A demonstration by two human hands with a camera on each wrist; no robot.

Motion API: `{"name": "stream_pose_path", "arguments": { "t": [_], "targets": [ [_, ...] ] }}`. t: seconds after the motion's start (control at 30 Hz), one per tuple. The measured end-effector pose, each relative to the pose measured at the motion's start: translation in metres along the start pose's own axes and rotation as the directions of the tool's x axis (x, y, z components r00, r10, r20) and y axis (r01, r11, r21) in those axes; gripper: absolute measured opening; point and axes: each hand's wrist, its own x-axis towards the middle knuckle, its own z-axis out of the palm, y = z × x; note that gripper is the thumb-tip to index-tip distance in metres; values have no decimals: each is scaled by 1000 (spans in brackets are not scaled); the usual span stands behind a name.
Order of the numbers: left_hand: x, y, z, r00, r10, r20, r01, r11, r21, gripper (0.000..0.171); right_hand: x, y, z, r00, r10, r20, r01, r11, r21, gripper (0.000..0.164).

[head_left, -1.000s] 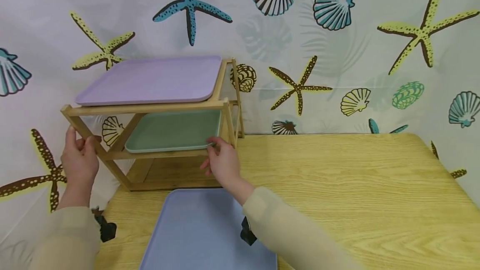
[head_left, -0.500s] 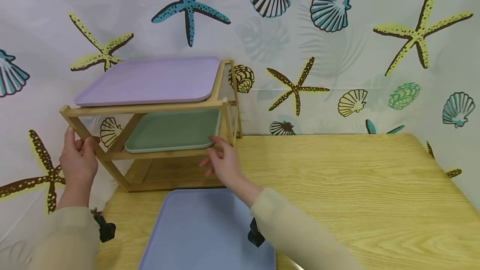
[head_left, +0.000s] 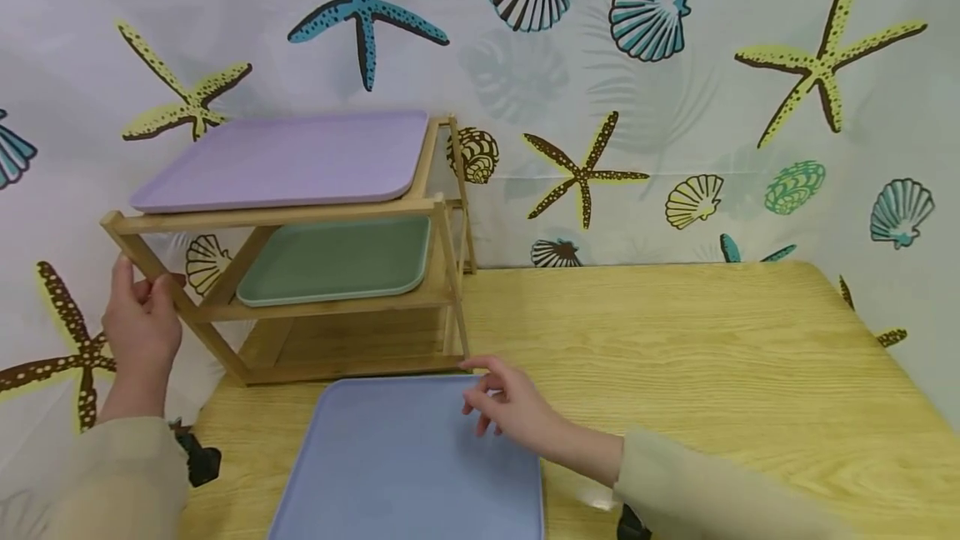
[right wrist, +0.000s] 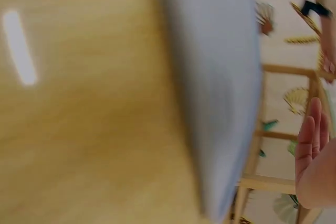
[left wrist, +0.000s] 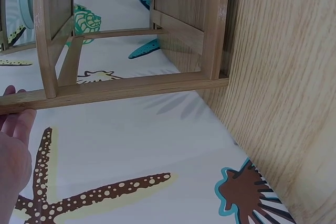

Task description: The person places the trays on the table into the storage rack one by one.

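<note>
A wooden three-tier rack (head_left: pixel 285 213) stands at the table's back left. My left hand (head_left: pixel 141 319) grips its left front post, and the left wrist view shows the fingers (left wrist: pixel 23 124) around that bar. On the rack's top lies a lilac tray (head_left: pixel 288 158), with a green tray (head_left: pixel 337 258) on the middle tier. The bottom tier (head_left: pixel 363 344) holds no tray. A blue tray (head_left: pixel 405 457) lies on the table in front of the rack. Above its far right corner, my right hand (head_left: pixel 517 411) hovers with loosely bent fingers, holding nothing.
The wooden table (head_left: pixel 712 373) stretches away to the right of the blue tray. Behind it hangs a white curtain (head_left: pixel 570 90) printed with starfish and shells, which also runs along the left side, close to the rack.
My right hand has left the green tray's front right corner and moved down and to the right, over the blue tray. My left hand has stayed on the post; the view has shifted slightly.
</note>
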Motion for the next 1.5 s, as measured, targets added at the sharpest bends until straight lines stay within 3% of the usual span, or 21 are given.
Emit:
{"name": "stream_pose_path", "arguments": {
  "t": [0.27,0.53,0.83,1.2,1.5],
  "targets": [
    [2,2,0,999,-41,32,41,999,14,46,-59,23,-30,997,6,74,-2,998,-58,39],
    [3,2,0,999,-38,19,37,998,58,46,-84,35,-56,996,63,68,-55,992,-113,43],
    [7,-1,0,999,-46,29,45,998,52,46,-85,48,-43,988,96,119,-75,982,-172,40],
    [6,2,0,996,-69,52,66,997,50,44,-73,47,-31,991,123,46,-105,952,-286,31],
    [4,1,-1,997,-62,50,60,997,51,45,-71,50,-25,986,166,-5,-165,977,-137,33]
  ]
}}
